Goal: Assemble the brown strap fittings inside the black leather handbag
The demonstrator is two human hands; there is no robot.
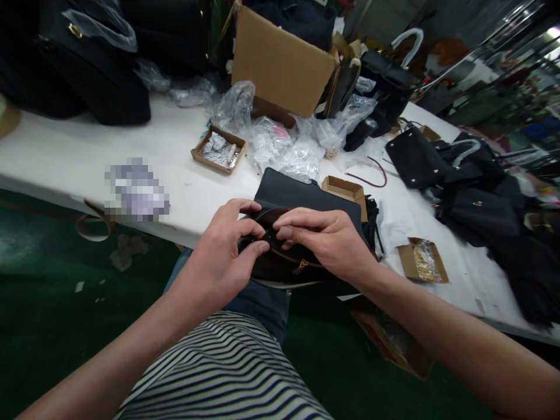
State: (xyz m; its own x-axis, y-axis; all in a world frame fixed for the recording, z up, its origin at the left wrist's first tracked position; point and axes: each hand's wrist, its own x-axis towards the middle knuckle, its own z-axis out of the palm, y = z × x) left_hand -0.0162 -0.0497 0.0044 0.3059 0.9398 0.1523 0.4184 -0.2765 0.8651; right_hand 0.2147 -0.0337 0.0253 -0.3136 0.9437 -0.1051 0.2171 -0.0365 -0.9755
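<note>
A black handbag (306, 195) lies at the table's front edge with its flap laid back and its mouth facing me. Inside it a zipper (286, 256) with a gold pull (301, 267) runs along the lining. My left hand (230, 245) pinches the bag's edge at the left end of the opening, thumb and fingers closed on it. Close beside it, my right hand (321, 236) reaches over the opening with thumb and forefinger pinched together. What lies between those right fingertips is too small and dark to make out.
Behind the bag are clear plastic wrappings (284, 149) and a large cardboard box (282, 61). Small cardboard trays (219, 149) stand about, one (422, 259) holding gold-coloured pieces. More black handbags (417, 157) are piled at right, others (87, 64) at far left. A blurred-out purple item (139, 189) lies left.
</note>
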